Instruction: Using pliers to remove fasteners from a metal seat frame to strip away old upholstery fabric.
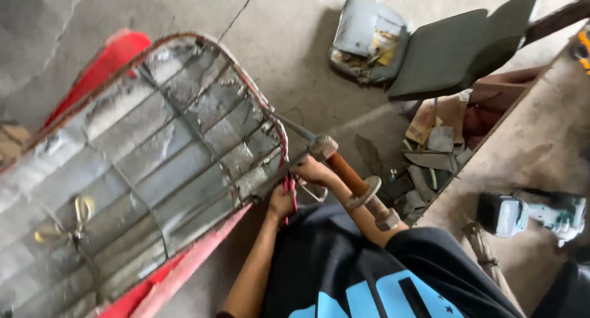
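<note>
Soft, even daylight; slight motion blur throughout.

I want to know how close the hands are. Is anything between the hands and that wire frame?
Nothing visible. Both the left hand and the right hand are right at the corner of the wire frame, with red-handled pliers in the grip.

Rusty metal wire frame [153, 146] over dull grey padding, matt cracked concrete floor [276, 23] (dusty), rusted steel rod [353, 179]
</note>
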